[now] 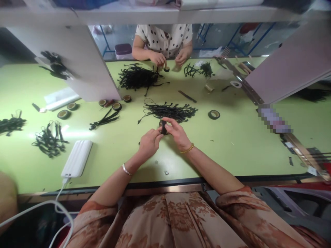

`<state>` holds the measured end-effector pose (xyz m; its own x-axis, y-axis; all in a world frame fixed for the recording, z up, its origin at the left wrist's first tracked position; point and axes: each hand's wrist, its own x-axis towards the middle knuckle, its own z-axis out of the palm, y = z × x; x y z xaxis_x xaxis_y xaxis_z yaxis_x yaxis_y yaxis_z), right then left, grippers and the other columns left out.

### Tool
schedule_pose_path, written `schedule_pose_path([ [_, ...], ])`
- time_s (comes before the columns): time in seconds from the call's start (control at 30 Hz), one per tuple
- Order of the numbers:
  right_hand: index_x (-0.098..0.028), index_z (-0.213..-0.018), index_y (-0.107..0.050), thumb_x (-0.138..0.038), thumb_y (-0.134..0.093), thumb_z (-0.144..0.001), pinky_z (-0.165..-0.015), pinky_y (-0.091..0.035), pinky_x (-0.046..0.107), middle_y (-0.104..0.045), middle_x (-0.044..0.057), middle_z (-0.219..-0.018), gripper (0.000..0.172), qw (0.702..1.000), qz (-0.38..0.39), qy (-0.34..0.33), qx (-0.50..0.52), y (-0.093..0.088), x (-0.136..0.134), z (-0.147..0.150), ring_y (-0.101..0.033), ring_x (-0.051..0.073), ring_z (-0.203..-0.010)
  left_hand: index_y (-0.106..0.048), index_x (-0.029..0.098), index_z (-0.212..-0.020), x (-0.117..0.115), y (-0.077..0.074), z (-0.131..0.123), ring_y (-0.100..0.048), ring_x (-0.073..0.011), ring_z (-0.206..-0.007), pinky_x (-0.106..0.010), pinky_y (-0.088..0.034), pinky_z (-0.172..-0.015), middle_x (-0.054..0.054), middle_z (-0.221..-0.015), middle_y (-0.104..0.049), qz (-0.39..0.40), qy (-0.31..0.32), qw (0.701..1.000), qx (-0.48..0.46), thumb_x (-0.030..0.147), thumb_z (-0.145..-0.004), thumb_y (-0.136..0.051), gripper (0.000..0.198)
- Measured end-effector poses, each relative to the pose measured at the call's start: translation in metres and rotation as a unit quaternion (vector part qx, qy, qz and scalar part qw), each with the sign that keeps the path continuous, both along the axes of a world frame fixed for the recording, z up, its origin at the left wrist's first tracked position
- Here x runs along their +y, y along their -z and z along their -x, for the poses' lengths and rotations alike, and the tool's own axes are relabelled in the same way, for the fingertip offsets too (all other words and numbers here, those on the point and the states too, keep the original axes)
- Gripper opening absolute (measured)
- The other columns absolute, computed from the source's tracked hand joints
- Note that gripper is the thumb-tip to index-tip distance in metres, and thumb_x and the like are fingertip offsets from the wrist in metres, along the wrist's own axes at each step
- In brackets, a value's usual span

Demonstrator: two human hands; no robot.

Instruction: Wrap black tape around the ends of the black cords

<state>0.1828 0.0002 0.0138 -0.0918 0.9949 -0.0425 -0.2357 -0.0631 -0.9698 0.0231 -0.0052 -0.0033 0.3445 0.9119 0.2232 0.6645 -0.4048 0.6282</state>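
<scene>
A roll of black tape point(162, 127) is held up on edge in front of me, between my two hands. My left hand point(150, 142) is closed, its fingertips at the roll's left side and lower edge. From the right, my right hand point(179, 135) grips the roll, index finger over the top and thumb against its side. Just beyond the roll lies a bundle of thin black cables point(170, 111) with small connectors, spread sideways on the green table point(207, 148). Whether a cable end is between my fingers is hidden.
Another tape roll point(214, 114) lies to the right, and more rolls point(117, 106) to the left. A white power bank point(77, 158) with a cable sits near left. Across the table, a person's hand point(158, 59) holds tape beside a cable pile point(138, 76). Upright panels point(85, 65) flank the workspace.
</scene>
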Motion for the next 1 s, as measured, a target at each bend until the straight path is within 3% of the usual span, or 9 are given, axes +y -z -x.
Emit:
schedule_pose_path([
  [0.1,-0.023,-0.109,-0.06,-0.049,-0.076,-0.072,-0.084,-0.053,0.037,-0.073,0.001,-0.08,0.048,1.0,0.004,0.015,0.01,0.004,0.0,0.002,-0.068,0.018,-0.077,-0.063,0.019,-0.097,-0.003,-0.001,-0.001,-0.058,-0.019,-0.082,-0.027,-0.039,-0.066,-0.008,-0.089,-0.064,-0.031,-0.002,0.997,0.068,0.035,-0.093,-0.048,0.022],
  [0.37,-0.022,-0.099,-0.05,-0.039,-0.084,-0.063,-0.071,-0.053,0.033,-0.072,-0.001,-0.071,0.052,0.994,0.058,0.056,0.072,0.008,-0.001,0.001,-0.067,0.017,-0.067,-0.06,0.018,-0.078,-0.005,0.002,-0.003,-0.052,-0.0173,-0.066,-0.027,-0.025,-0.057,-0.009,-0.072,-0.058,-0.02,0.05,0.991,0.123,0.038,-0.094,-0.046,0.03],
  [0.5,-0.024,-0.097,-0.047,-0.035,-0.081,-0.067,-0.07,-0.051,0.032,-0.068,-0.004,-0.068,0.047,0.993,0.034,0.062,0.1,0.003,-0.003,-0.003,-0.064,0.015,-0.064,-0.058,0.018,-0.075,-0.005,0.002,-0.006,-0.052,-0.0167,-0.063,-0.026,-0.026,-0.059,-0.007,-0.072,-0.059,0.028,0.06,0.992,0.109,0.036,-0.092,-0.05,0.026],
  [0.6,-0.024,-0.096,-0.047,-0.037,-0.08,-0.069,-0.071,-0.051,0.032,-0.066,-0.004,-0.067,0.045,0.994,-0.001,0.056,0.091,0.0,-0.005,-0.007,-0.062,0.015,-0.064,-0.053,0.018,-0.069,-0.002,0.001,-0.005,-0.048,-0.015,-0.059,-0.027,-0.026,-0.059,-0.004,-0.065,-0.056,0.071,0.028,0.994,0.083,0.033,-0.092,-0.049,0.028],
  [0.73,-0.024,-0.096,-0.049,-0.044,-0.079,-0.069,-0.069,-0.05,0.034,-0.062,-0.004,-0.067,0.045,0.997,-0.029,0.039,0.056,-0.003,-0.009,-0.011,-0.06,0.016,-0.063,-0.046,0.019,-0.063,0.007,0.002,0.0,-0.038,-0.0118,-0.054,-0.026,-0.028,-0.057,0.002,-0.055,-0.045,0.16,-0.025,0.985,-0.062,0.036,-0.091,-0.047,0.033],
  [0.8,-0.024,-0.094,-0.049,-0.047,-0.079,-0.068,-0.067,-0.05,0.033,-0.06,-0.004,-0.067,0.045,0.998,-0.036,0.045,0.039,-0.004,-0.01,-0.013,-0.058,0.015,-0.061,-0.046,0.018,-0.064,0.01,0.0,0.003,-0.035,-0.0098,-0.053,-0.023,-0.028,-0.054,0.003,-0.056,-0.041,0.22,-0.022,0.957,-0.187,0.042,-0.09,-0.049,0.035],
  [0.9,-0.024,-0.091,-0.05,-0.048,-0.078,-0.07,-0.064,-0.048,0.031,-0.059,-0.004,-0.067,0.043,0.997,-0.06,0.044,0.017,-0.003,-0.011,-0.016,-0.056,0.014,-0.06,-0.045,0.018,-0.066,0.011,-0.006,0.004,-0.021,-0.0059,-0.046,-0.021,-0.017,-0.046,0.008,-0.053,-0.029,0.327,-0.024,0.876,-0.355,0.052,-0.083,-0.057,0.04],
  [1.0,-0.023,-0.09,-0.052,-0.048,-0.076,-0.073,-0.064,-0.047,0.03,-0.057,-0.004,-0.066,0.039,0.995,-0.1,0.013,-0.027,-0.001,-0.011,-0.017,-0.056,0.014,-0.061,-0.038,0.019,-0.062,0.009,-0.013,0.003,-0.014,-0.0029,-0.044,-0.02,-0.009,-0.043,0.011,-0.051,-0.022,0.38,-0.04,0.806,-0.451,0.054,-0.074,-0.07,0.048],
])
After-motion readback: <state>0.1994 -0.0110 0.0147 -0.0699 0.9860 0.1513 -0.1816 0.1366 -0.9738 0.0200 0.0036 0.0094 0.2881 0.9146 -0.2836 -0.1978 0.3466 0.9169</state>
